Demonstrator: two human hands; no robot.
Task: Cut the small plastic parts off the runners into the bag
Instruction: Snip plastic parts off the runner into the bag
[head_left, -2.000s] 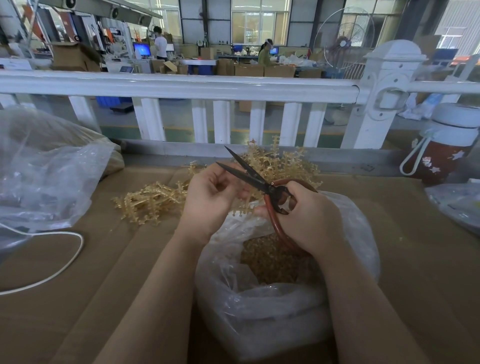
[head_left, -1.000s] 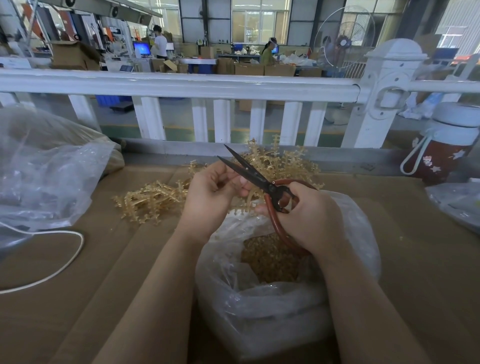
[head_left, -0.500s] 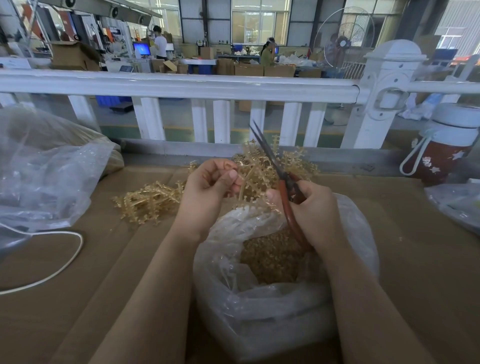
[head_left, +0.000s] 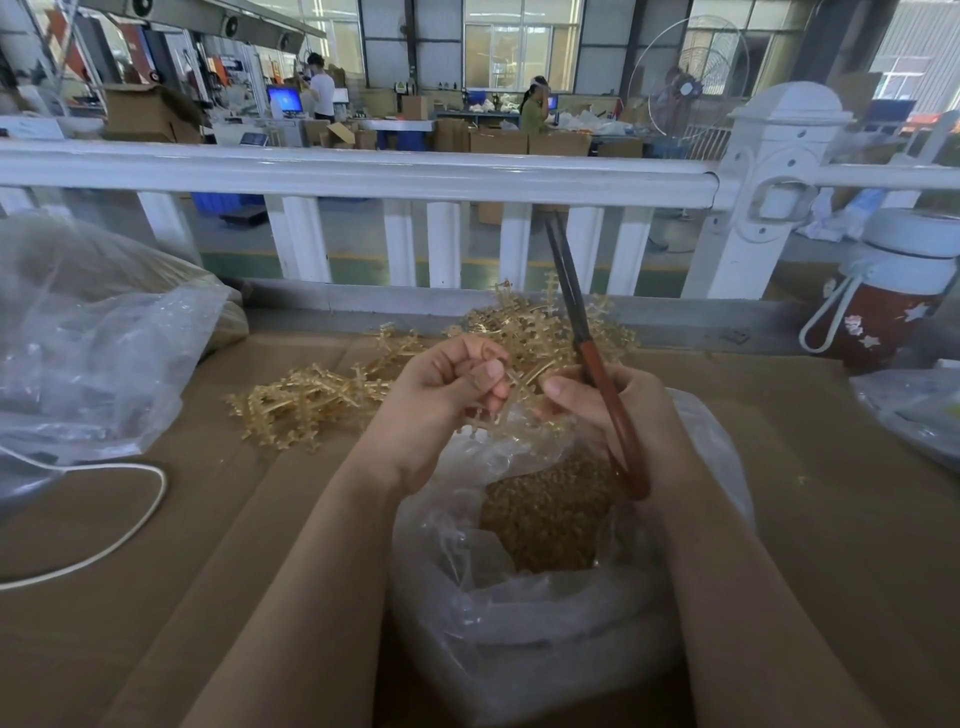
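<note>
My left hand pinches a runner over the bag, my right hand grips closed scissors pointing to 12 o'clock; misaligned, cut parts risk missing the bag mouth.

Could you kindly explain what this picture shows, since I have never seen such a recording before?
There is no machine here: a camera worn on a person's head looks down at their two bare hands. The left hand pinches a thin amber plastic runner over an open clear plastic bag that holds small cut amber parts. The right hand grips red-handled scissors, blades closed and pointing up. Behind the hands, a pile of uncut amber runners lies on the brown cardboard surface, and a red flask with a white lid stands at the far right.
</note>
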